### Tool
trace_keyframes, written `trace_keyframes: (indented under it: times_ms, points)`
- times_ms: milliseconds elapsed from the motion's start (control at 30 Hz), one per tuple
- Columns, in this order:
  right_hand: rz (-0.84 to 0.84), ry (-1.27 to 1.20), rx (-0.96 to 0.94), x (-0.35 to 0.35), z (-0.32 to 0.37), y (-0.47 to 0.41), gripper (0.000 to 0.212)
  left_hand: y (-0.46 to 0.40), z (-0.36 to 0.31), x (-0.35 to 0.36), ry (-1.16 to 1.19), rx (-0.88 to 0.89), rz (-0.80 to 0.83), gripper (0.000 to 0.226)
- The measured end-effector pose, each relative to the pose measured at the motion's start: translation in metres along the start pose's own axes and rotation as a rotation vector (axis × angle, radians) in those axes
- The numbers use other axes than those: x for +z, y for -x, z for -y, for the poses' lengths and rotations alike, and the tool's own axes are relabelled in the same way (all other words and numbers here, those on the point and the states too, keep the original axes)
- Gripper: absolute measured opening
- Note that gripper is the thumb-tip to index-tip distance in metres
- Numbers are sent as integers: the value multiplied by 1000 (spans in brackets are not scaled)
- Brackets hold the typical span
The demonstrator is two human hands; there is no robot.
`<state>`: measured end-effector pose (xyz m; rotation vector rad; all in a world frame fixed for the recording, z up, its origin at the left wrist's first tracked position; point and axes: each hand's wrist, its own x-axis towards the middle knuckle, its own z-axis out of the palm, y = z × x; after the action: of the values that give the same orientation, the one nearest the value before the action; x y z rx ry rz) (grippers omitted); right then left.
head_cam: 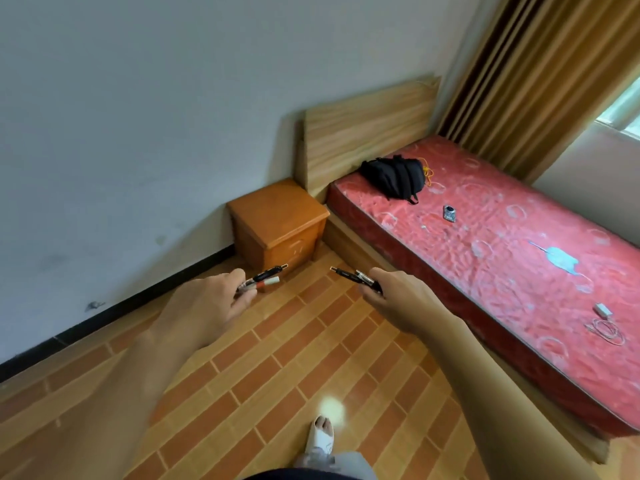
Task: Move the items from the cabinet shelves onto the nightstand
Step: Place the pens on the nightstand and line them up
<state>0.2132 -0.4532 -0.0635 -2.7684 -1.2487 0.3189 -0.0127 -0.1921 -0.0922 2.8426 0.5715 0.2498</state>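
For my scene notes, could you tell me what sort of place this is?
Most likely a sparsely furnished bedroom: a single bed with a bare red mattress and wooden headboard, an orange wooden nightstand beside it, and brown curtains at a window.

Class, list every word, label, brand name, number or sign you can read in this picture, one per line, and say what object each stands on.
No text can be read in this picture.
Pens in the left hand, pens: any print too small and blurred.
Pens in the right hand, pens: same.
Small patterned item on the mattress: markings blurred, unreadable.
Nightstand and black bag: no lettering visible.
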Motion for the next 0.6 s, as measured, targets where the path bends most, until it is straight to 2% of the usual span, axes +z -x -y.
trace_keyframes:
  times_ms: [233,600]
  points:
    - [6,-7,-82,-1,2,-90,31,-51,30,1,-10,-109,9,31]
    - [13,-41,-139,-21,-59,-268,37,-221,44,21,-38,-119,38,32]
